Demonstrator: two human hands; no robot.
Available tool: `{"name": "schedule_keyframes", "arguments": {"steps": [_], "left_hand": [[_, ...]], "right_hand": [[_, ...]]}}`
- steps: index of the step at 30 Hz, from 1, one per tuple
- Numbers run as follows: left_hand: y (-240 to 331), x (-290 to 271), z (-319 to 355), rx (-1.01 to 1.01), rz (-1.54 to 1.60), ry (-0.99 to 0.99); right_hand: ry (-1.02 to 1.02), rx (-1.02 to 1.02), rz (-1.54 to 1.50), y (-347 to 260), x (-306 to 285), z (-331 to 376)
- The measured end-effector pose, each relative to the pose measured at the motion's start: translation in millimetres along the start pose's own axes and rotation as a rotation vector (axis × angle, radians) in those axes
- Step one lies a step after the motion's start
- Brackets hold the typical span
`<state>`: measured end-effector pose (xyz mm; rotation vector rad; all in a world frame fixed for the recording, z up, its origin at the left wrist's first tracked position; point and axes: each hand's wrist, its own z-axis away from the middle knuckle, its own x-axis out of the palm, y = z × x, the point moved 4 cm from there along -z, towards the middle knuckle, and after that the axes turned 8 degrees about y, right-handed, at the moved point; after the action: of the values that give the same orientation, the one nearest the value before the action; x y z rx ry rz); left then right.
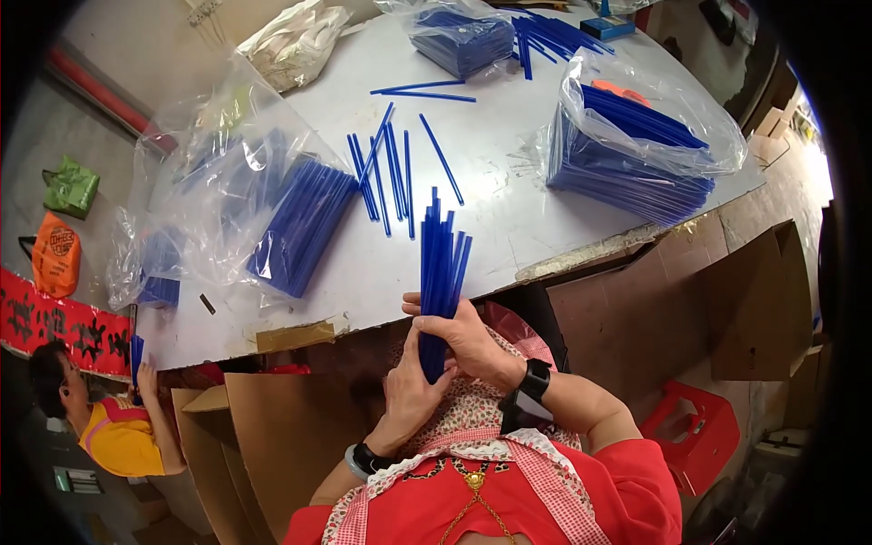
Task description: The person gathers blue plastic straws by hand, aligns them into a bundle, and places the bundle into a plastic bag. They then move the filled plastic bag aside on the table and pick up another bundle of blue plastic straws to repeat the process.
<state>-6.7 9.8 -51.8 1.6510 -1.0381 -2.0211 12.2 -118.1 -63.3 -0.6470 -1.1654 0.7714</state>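
A bundle of blue plastic straws [437,282] stands nearly upright between my hands, its upper ends uneven. My right hand [466,341] wraps round the middle of the bundle. Lower down, my left hand [413,395] closes about the bottom end, the fingers partly hidden by the straws. Beyond the bundle, several loose blue straws [391,177] lie scattered on the white table [490,218]. To their left, a clear plastic bag [218,182] lies open around a thick stack of blue straws [304,227].
Another clear bag packed with blue straws [627,168] sits at the table's right. More bagged straws [463,45] lie at the far side. Open cardboard boxes [282,445] stand below the near edge. A red stool [695,436] is at right. A person in yellow [123,436] holds blue straws at left.
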Motion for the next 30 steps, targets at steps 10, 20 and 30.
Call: {"name": "schedule_keyframes", "arguments": {"steps": [10,20,30], "left_hand": [[-4.4,-8.3,1.6,-0.276,1.031,-0.074],[-8.3,-7.4,5.1,-0.311,1.048,-0.022],[-8.9,-10.5,2.6,-0.31,1.018,0.05]], "right_hand": [[-0.152,0.129,-0.425,-9.4,1.2,-1.4],[-0.192,0.15,-0.501,-8.3,0.3,-0.8],[-0.05,0.211,-0.493,7.6,-13.3,-7.6]]}}
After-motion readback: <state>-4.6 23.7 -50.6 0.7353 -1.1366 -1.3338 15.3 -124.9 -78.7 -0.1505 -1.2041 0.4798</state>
